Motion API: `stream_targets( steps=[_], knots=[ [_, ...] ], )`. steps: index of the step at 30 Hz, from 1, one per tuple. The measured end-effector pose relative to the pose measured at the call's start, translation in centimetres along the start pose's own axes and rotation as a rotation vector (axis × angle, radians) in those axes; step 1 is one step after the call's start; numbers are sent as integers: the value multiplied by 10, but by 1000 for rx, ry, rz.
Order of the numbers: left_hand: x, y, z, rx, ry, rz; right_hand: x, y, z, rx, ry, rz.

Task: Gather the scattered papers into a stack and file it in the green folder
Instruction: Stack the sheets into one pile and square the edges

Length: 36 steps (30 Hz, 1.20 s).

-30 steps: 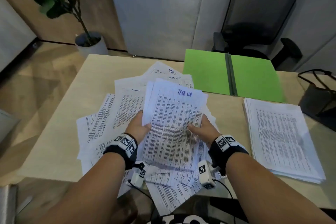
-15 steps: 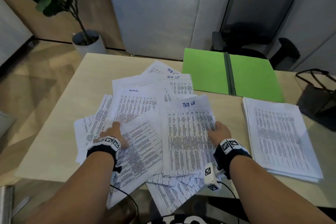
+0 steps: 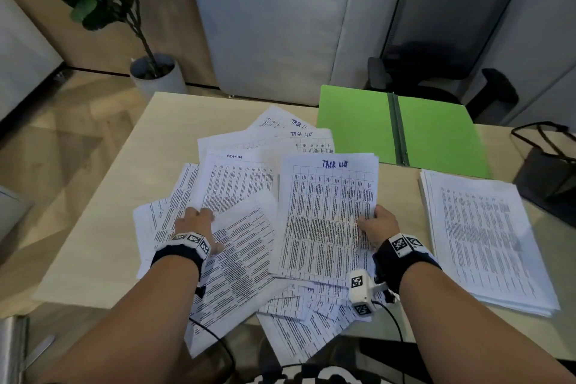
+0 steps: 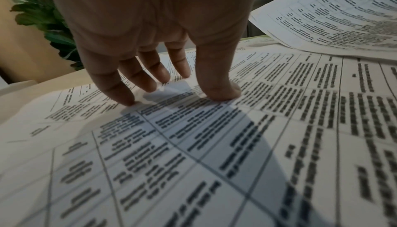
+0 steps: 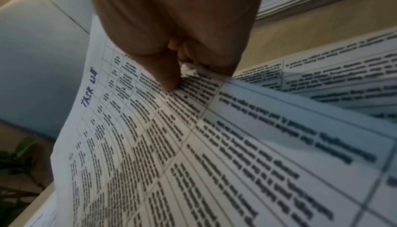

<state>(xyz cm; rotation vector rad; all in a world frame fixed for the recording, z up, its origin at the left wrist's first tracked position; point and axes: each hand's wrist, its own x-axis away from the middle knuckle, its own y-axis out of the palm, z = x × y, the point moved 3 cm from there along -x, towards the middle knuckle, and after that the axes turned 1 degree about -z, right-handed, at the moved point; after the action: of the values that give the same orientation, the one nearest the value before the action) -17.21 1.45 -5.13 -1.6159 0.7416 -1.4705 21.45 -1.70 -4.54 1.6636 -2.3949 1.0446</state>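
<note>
Right hand (image 3: pixel 375 227) pinching TASK LIST sheaf (image 3: pixel 327 215) by its edge; left hand (image 3: pixel 196 224) fingers spread, pressing loose sheets (image 3: pixel 237 246) left of sheaf.

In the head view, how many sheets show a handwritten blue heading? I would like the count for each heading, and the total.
TASK LIST sheets: 3 (one gripped by the right hand)
ADMIN sheet: 1
Total: 4
</note>
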Motion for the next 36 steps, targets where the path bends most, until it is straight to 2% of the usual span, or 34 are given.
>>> stream_targets(
  steps=[6, 9, 11, 14, 16, 19, 22, 24, 25, 28, 30, 33, 36],
  knots=[
    [3, 0, 3, 39, 12, -75, 1, 2, -1, 18, 1, -38],
    [6, -5, 4, 128, 82, -76, -2, 1, 4, -27, 5, -104],
    [5, -13, 5, 369, 96, 9, -4, 2, 8, -66, 39, -160],
    [12, -29, 15, 758, 94, 121, 10, 8, -6, -270, 106, -234],
    [17, -31, 27, 1034, 73, 67, 21, 16, -19, -387, 145, -307],
    [19, -24, 49, 1465, -24, -110, 33, 29, -33, -517, 149, -389],
    [16, -21, 62, 1570, -112, -264, 29, 40, -36, -530, 120, -358],
    [12, -19, 64, 1496, -160, -330, 26, 44, -34, -519, 144, -346],
    [9, -20, 63, 1347, -138, -309, 24, 46, -30, -496, 160, -335],
    [-5, -21, 46, 733, -70, -59, 15, 42, -21, -148, 93, -173],
    [-10, -19, 27, 442, -147, 12, 8, 37, -15, 87, 59, -101],
    [-13, -9, 4, 287, -249, -72, 5, 33, -9, 164, 35, -85],
    [-16, -9, -3, 243, -245, -68, 2, 30, -8, 153, -22, -40]
  ],
)
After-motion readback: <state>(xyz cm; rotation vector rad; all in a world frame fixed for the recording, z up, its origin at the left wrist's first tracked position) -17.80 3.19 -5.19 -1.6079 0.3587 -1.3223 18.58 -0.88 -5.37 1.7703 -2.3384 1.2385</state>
